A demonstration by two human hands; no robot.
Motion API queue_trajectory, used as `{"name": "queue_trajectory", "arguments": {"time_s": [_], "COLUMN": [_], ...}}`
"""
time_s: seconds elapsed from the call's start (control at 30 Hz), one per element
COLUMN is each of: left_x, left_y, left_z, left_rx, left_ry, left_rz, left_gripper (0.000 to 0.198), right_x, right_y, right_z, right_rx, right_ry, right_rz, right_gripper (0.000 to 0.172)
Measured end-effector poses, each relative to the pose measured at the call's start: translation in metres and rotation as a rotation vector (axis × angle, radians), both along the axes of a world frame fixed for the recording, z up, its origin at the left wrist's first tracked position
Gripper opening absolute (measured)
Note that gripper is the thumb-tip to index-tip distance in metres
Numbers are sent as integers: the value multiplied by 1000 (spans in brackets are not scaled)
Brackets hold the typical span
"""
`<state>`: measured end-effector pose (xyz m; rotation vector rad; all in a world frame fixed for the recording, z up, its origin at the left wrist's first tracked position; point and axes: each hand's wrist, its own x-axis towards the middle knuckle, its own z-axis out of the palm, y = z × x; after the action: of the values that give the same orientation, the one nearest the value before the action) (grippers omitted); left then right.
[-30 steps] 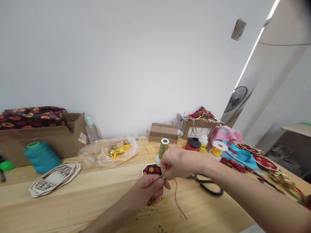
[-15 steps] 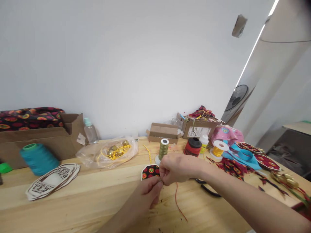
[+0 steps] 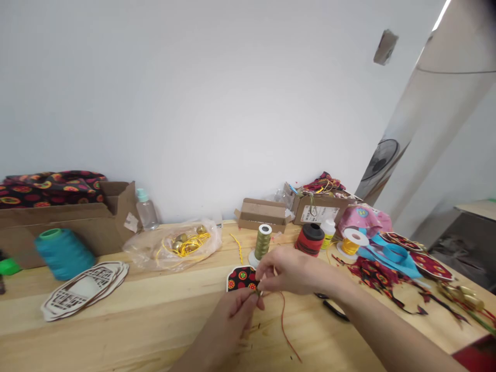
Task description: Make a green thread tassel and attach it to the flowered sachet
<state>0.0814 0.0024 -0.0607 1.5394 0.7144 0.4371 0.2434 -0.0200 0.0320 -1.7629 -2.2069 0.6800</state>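
My left hand (image 3: pixel 236 312) is closed in a pinch, thumb against forefinger, on a thin cord; a bit of green shows at the fingertips. My right hand (image 3: pixel 289 271) hovers just above and to the right, its fingers curled together; whatever they grip is too small to make out. From beside the fingertips a red cord (image 3: pixel 284 325) trails over the table toward me. Just beyond both hands lies a black floral fabric patch (image 3: pixel 237 279) with a white border, partly covered by the right fingers. A spool of olive thread (image 3: pixel 263 242) stands behind it.
Black-handled scissors (image 3: pixel 336 311) lie under my right forearm. At left are a teal thread cone (image 3: pixel 64 254) and stacked white cutouts (image 3: pixel 83 292). Behind sits a plastic bag (image 3: pixel 147 248) with bells. A red spool (image 3: pixel 310 238), yellow spool (image 3: pixel 353 242) and fabric scraps (image 3: pixel 374 274) crowd the right.
My right hand has opened slightly from its tighter curl and lifted away from the left fingertips, which now show a green bit. The camera view has shifted slightly.
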Motion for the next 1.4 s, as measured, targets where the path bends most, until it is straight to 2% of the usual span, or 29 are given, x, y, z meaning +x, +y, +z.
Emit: {"name": "queue_trajectory", "arguments": {"time_s": [0.07, 0.17, 0.27, 0.37, 0.43, 0.53, 0.7, 0.83, 1.07, 1.23, 1.4], "left_x": [-1, -3, -5, -5, -5, -6, -7, -7, -7, -9, -8], "left_y": [2, 7, 11, 12, 11, 12, 17, 20, 24, 24, 22], "left_z": [-2, -5, -7, -4, -2, 1, -2, -1, 4, 4, 5], "left_rx": [18, 45, 42, 69, 127, 173, 129, 95, 82, 116, 129], "left_ry": [34, 70, 67, 83, 92, 101, 46, -31, -60, -52, -41], "left_rz": [20, 47, 69, 90, 127, 183, 234, 310, 394, 404, 409], "left_gripper": [34, 37, 39, 37, 36, 36, 38, 37, 39, 39, 39], "right_x": [17, 34, 34, 24, 18, 17, 20, 2, -41, -44, -46], "right_y": [-5, -16, -24, -24, -21, -18, -20, -18, -4, 6, 7], "right_z": [-17, -45, -70, -82, -83, -82, -82, -77, -65, -69, -77], "right_rx": [116, 203, 219, 212, 179, 172, 260, 282, 609, 655, 559], "right_ry": [162, 162, 67, -60, -115, -86, 181, 349, 98, 62, 106], "right_rz": [-153, -353, -377, -399, -393, -347, -355, -401, -310, -361, -362], "right_gripper": [17, 18, 11, 7, 4, 14, 10, 17, 11, 14, 14]}}
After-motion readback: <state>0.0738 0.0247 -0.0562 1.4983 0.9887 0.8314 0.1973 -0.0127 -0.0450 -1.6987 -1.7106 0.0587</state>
